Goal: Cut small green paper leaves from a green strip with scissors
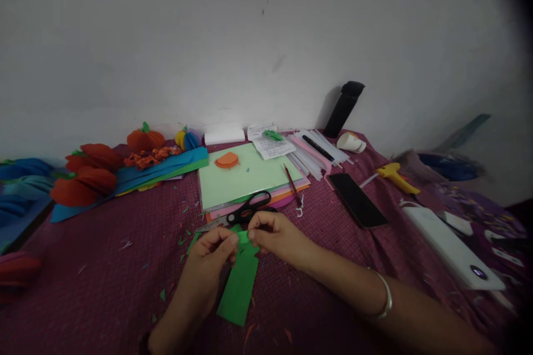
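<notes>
- Far to the left of both hands: red paper pumpkins and blue paper shapes at the edge of the surface, which is covered in a maroon checked cloth.
- Just beyond those, an orange paper pumpkin with a green stem, plus long blue and green paper sheets.
- Left hand: fingertips pinched shut on the top end of a green paper strip.
- Strip lies flat on the surface, running from between the hands back toward the person.
- Green paper scraps scattered around the left hand.
- Right hand: fingers pinched on the same top end of the strip, touching the left hand's fingertips. Silver bangle on that wrist.
- Just beyond the hands: black scissors, lying at the near edge of a stack of coloured paper with an orange cutout on top.
- Right of the stack: pencil, glue sticks, black bottle.
- Right of the right hand: black phone, yellow glue gun, white power bank.
</notes>
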`<act>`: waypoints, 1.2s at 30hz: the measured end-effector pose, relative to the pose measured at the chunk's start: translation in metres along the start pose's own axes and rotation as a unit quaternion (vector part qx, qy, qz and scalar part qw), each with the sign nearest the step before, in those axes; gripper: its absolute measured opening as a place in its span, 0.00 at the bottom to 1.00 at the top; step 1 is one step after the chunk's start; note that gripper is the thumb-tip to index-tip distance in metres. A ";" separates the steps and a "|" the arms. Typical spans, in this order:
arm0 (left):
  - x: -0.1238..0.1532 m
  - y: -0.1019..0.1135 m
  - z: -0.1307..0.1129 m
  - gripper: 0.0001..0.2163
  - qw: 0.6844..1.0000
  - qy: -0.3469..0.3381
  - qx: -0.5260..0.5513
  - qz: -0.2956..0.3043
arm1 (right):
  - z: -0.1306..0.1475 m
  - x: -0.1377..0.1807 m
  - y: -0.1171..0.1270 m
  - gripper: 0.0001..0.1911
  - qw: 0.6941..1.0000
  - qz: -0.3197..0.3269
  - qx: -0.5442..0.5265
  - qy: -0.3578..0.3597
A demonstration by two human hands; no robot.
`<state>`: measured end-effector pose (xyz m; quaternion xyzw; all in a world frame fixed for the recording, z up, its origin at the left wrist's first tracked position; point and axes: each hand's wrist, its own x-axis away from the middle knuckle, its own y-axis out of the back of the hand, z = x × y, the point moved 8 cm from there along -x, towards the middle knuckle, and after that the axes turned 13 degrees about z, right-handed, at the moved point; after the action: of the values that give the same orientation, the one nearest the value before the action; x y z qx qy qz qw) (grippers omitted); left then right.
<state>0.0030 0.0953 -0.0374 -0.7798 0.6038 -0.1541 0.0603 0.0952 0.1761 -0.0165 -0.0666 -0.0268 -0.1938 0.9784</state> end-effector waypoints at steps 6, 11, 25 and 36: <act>0.015 0.006 -0.057 0.14 0.994 -0.099 -0.045 0.012 | -0.002 -0.001 0.004 0.04 0.996 0.058 0.056 -0.046; 0.039 0.018 -0.080 0.11 0.937 -0.105 -0.331 0.029 | 0.003 0.006 -0.018 0.04 0.934 0.206 0.290 -0.040; 0.074 -0.027 -0.002 0.13 0.570 -0.277 -0.731 0.253 | -0.002 0.000 -0.048 0.09 0.767 0.182 0.609 -0.093; 0.072 -0.018 0.006 0.17 0.527 -0.367 -0.724 0.252 | 0.049 0.008 0.105 0.11 0.758 -0.200 0.607 -0.132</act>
<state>0.0372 0.0301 -0.0257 -0.3592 0.6044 0.6568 -0.2725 0.1418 0.2761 0.0201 0.5229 -0.2806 -0.3178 0.7395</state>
